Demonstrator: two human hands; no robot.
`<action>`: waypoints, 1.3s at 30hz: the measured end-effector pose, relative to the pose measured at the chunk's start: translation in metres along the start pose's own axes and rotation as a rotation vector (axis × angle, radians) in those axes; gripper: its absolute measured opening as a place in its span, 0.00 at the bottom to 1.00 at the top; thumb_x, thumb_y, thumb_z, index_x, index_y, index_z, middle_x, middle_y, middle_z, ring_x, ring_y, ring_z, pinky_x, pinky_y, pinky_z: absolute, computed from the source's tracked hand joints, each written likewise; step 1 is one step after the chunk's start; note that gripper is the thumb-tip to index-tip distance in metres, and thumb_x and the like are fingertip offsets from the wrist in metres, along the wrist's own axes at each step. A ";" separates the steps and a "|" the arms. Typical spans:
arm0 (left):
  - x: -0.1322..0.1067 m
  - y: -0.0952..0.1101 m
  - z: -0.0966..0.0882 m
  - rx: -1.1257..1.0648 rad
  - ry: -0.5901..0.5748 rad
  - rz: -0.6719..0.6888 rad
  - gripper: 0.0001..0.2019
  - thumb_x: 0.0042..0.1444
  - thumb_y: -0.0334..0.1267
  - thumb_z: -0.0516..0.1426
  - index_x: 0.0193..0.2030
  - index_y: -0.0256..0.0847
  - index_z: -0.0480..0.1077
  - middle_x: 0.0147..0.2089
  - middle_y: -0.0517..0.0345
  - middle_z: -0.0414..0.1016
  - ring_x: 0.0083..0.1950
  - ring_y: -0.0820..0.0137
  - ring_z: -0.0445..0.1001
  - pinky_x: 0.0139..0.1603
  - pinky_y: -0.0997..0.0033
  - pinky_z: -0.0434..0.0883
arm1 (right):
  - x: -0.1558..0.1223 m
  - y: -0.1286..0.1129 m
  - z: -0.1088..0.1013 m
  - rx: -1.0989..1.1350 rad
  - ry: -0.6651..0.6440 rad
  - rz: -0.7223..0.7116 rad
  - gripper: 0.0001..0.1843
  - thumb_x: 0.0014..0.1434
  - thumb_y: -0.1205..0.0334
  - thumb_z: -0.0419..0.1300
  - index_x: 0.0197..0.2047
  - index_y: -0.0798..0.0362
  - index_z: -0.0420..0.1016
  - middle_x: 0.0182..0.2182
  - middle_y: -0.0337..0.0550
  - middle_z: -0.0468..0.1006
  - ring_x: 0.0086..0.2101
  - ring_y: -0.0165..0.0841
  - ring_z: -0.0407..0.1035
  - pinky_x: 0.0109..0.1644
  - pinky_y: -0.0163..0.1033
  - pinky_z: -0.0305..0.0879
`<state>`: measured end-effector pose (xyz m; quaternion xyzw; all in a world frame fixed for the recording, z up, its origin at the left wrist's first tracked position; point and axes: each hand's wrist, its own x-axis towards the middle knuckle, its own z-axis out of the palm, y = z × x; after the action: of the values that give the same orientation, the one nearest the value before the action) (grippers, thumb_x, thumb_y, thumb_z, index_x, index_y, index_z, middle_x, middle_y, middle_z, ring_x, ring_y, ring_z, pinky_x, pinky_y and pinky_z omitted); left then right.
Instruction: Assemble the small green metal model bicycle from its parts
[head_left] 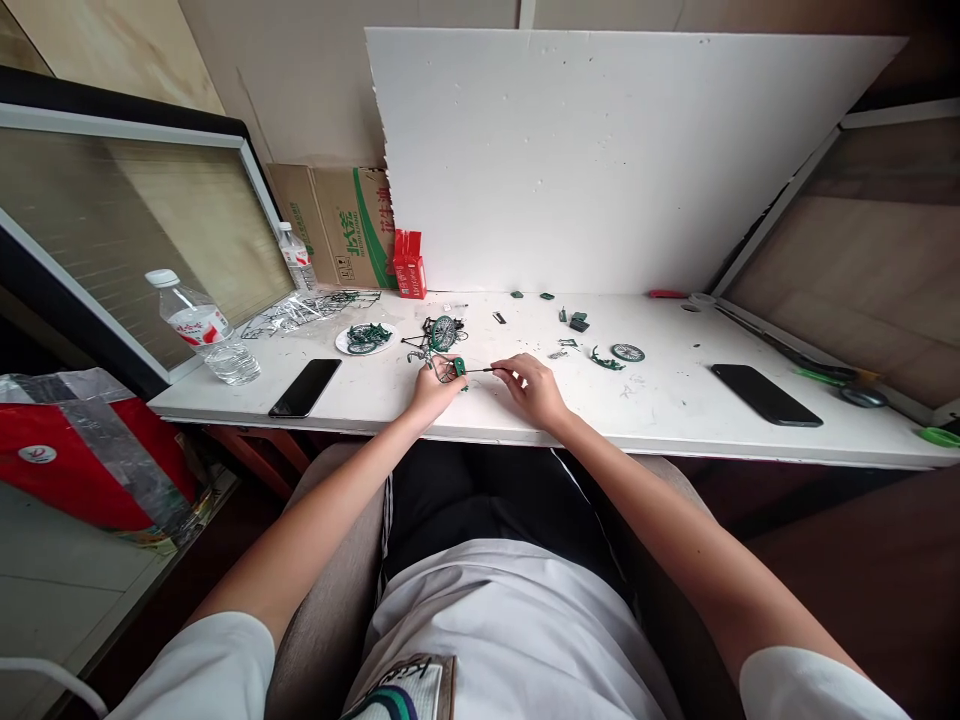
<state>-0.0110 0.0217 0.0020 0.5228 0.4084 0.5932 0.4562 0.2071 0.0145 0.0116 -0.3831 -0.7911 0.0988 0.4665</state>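
Note:
My left hand (433,394) grips a small green and black model bicycle (443,334) near the table's front edge. One spoked wheel of it stands up beyond my fingers, and a green piece (459,367) shows beside my fingertips. My right hand (534,388) is closed on a thin dark screwdriver (482,370). Its shaft points left, and the tip meets or nearly meets the green piece; I cannot tell which. My fingers hide part of the model and most of the screwdriver's handle.
Left of the model lies a white plate (341,342) with green parts. Loose green parts (578,322) and a spoked wheel (628,352) lie to the right. Phones rest at left (305,388) and right (766,394). A water bottle (214,335) and a red box (409,266) stand behind.

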 end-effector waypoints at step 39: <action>0.000 0.000 -0.001 0.041 -0.020 0.014 0.22 0.46 0.32 0.69 0.49 0.38 0.72 0.42 0.53 0.81 0.42 0.66 0.79 0.43 0.67 0.75 | -0.001 0.000 0.003 -0.068 -0.045 -0.115 0.17 0.75 0.49 0.56 0.50 0.48 0.84 0.40 0.51 0.83 0.39 0.42 0.74 0.47 0.49 0.72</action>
<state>-0.0116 0.0214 0.0018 0.5407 0.4121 0.5827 0.4452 0.2047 0.0144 0.0091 -0.3501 -0.8250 0.0534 0.4404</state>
